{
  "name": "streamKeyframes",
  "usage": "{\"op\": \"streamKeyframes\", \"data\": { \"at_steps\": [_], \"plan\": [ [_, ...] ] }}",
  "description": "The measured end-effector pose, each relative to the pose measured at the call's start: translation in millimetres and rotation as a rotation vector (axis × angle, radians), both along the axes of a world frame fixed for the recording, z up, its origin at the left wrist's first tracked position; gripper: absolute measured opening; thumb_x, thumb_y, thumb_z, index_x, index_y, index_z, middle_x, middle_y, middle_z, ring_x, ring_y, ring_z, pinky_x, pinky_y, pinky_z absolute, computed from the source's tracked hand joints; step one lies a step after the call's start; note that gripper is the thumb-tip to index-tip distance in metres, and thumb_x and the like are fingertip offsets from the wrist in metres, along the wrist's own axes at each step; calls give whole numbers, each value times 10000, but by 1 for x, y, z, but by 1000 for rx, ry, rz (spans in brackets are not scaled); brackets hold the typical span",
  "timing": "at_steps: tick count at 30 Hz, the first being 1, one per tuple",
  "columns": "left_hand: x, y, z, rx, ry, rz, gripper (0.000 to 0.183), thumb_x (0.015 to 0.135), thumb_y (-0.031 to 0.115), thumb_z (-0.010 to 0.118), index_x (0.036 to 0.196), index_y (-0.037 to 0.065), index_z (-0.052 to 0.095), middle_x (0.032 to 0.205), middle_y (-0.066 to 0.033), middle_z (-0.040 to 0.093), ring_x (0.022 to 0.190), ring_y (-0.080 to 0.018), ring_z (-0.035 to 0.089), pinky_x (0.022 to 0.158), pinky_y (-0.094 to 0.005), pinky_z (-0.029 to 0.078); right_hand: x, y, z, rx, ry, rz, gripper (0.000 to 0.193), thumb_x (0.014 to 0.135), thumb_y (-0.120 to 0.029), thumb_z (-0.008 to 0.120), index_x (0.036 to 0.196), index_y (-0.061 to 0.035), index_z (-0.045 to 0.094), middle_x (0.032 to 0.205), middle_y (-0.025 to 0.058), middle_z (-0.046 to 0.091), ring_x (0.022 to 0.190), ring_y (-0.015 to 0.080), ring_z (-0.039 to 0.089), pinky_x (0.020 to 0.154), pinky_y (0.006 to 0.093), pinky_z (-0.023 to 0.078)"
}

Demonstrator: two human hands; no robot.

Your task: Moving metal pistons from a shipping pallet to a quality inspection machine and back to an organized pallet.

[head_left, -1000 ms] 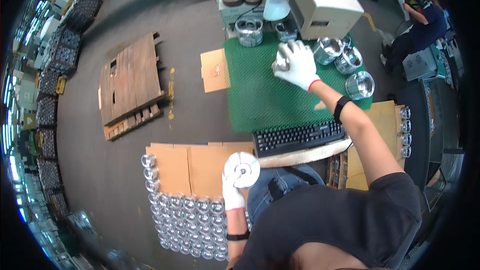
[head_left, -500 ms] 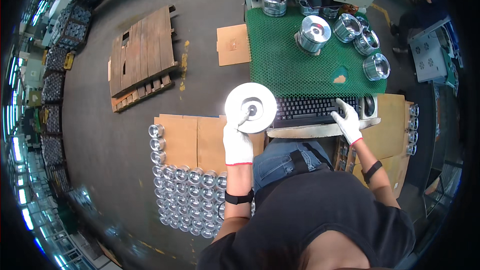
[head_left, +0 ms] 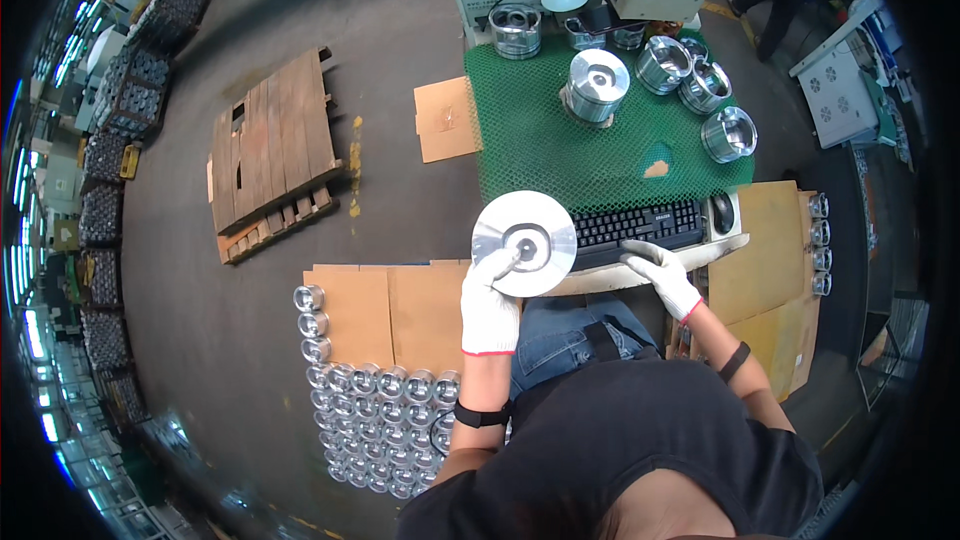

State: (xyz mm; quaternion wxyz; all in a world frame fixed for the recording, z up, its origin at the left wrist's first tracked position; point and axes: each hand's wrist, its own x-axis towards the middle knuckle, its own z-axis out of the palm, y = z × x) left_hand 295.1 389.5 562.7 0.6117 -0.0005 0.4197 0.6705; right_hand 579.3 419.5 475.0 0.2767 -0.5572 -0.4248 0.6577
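"Metal piston (head_left: 550,225): where is it held?"

"It is gripped in the gloved left hand (head_left: 490,310), above that hand's wrist in the view, with its round face turned up and a digit laid over it toward the central recess. The grip underneath is hidden."

"And how is the right hand (head_left: 662,275) placed?"

"It is held open, with its fingers loosely extended at the front edge of a pale shelf (head_left: 700,253). Whether the shelf is touched cannot be told."

"What is found beyond the hands?"

"A black keyboard (head_left: 650,223) is set just past the right fingertips, and a mouse (head_left: 722,212) is placed farther to that hand's right. Beyond both, a green mat (head_left: 540,160) is spread, on which an upright piston (head_left: 598,75) is stood between the lines of the two hands."

"And to the left hand's left?"

"Brown cardboard (head_left: 350,310) is laid near it, and rows of pistons (head_left: 392,380) are arranged closer to the body. Well apart, farther left, a wooden pallet (head_left: 275,140) is seen."
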Motion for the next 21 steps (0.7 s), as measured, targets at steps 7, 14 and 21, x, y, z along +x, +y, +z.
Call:
{"op": "streamKeyframes", "data": {
  "at_steps": [7, 14, 21],
  "plan": [
    [3, -24, -42, -75, -434, -17, 291, 808, 19, 504, 1066, -102, 561, 1027, -182, 630, 982, -267, 617, 901, -381, 501, -66, 24, 79, -501, 846, 43, 455, 948, -316, 488, 1245, 26, 519, 1187, 169, 596, 1092, 258, 577, 999, 395, 416],
    [21, -68, -139, -85, -193, -177, 384, 962, 282, 496, 1264, 45, 500, 1245, -93, 553, 1162, -227, 503, 966, -446, 410, -120, 48, 85, -675, 617, 121, 211, 823, -91, 658, 1009, -15, 592, 889, 60, 644, 766, 118, 619, 718, 283, 523],
    [-8, -110, -162, -211, 119, -229, 387, 912, 282, 581, 1221, 50, 565, 1281, -77, 543, 1180, -191, 496, 795, -311, 448, -155, 147, 21, 590, -695, 847, 270, 682, -218, 646, 890, -47, 646, 874, 169, 646, 784, 307, 636, 705, 411, 503]
  ]
}}
